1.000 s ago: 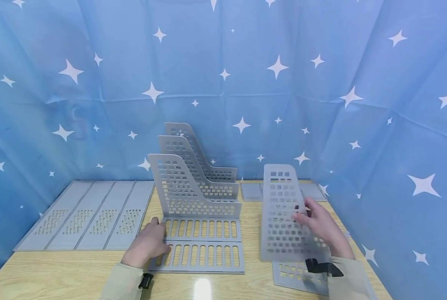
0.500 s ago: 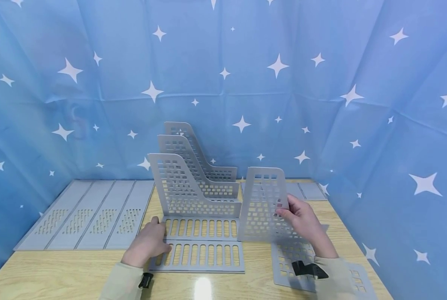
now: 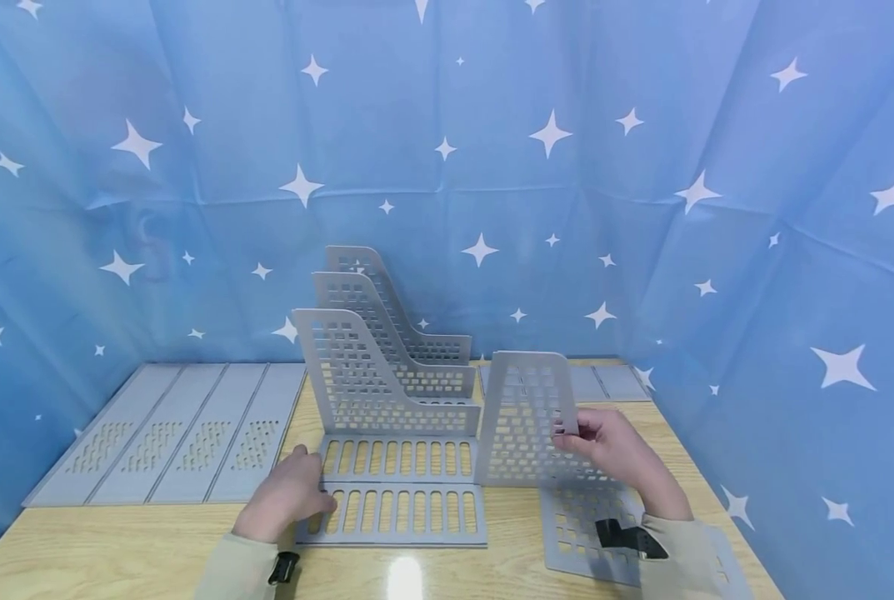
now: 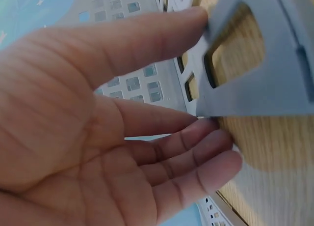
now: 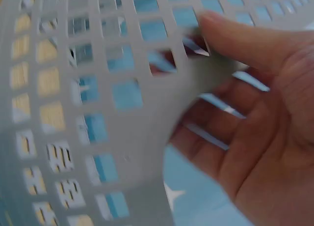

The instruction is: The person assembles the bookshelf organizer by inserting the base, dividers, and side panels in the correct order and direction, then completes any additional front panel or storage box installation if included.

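Note:
Grey slotted base panels (image 3: 401, 485) lie in the middle of the table, behind them three upright perforated side panels (image 3: 364, 375) with sloped front edges. My left hand (image 3: 285, 492) is at the base's left end. In the left wrist view its thumb rests on the slotted base (image 4: 284, 83), and the extended fingers lie along the edge. My right hand (image 3: 615, 450) pinches another perforated side panel (image 3: 529, 392) by its sloped edge, thumb on the near face. This panel stands upright, its lower left corner beside the base's right end; whether they touch I cannot tell.
Several flat grey panels (image 3: 192, 433) lie side by side at the left. Smaller grey plates (image 3: 617, 383) lie at the back right. Under my right forearm lies a flat perforated panel (image 3: 585, 533). A blue star-patterned curtain (image 3: 447, 167) hangs behind the wooden table (image 3: 117, 550).
My right hand has carried the side panel left, up to the right end of the base, then lowered its top slightly. The left hand has stayed in place on the base.

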The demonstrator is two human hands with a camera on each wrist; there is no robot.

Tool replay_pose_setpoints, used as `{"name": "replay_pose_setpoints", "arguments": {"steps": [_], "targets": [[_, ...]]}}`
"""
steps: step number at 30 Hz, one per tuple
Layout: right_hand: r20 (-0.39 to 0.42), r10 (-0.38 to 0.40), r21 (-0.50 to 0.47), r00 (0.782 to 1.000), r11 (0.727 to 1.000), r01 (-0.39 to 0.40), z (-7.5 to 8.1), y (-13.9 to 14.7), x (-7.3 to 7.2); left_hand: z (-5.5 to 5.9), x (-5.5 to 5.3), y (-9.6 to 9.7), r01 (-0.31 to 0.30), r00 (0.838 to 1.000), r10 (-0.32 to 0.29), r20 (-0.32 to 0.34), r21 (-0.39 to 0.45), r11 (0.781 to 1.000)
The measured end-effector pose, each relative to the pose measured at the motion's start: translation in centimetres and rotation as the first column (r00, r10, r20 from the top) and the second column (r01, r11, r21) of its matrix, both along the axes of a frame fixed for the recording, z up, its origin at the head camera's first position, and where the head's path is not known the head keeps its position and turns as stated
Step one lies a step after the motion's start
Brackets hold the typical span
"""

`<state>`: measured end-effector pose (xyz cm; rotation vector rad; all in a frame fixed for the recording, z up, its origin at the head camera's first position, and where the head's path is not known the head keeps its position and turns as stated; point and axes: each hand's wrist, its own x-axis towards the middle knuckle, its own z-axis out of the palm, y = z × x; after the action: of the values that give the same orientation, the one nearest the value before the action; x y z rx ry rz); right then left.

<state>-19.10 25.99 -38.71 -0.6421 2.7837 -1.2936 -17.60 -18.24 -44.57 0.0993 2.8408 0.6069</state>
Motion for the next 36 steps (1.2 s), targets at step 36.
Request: {"name": "replay_pose_setpoints", "arguments": {"steps": [36], "targets": [[0.051,0.106,0.307,0.993,0.945,-0.116,-1.4,-1.1,-0.5,0.3,1.1,-1.0,0.04,0.987,-0.05,0.149,0.07,0.997]]}}
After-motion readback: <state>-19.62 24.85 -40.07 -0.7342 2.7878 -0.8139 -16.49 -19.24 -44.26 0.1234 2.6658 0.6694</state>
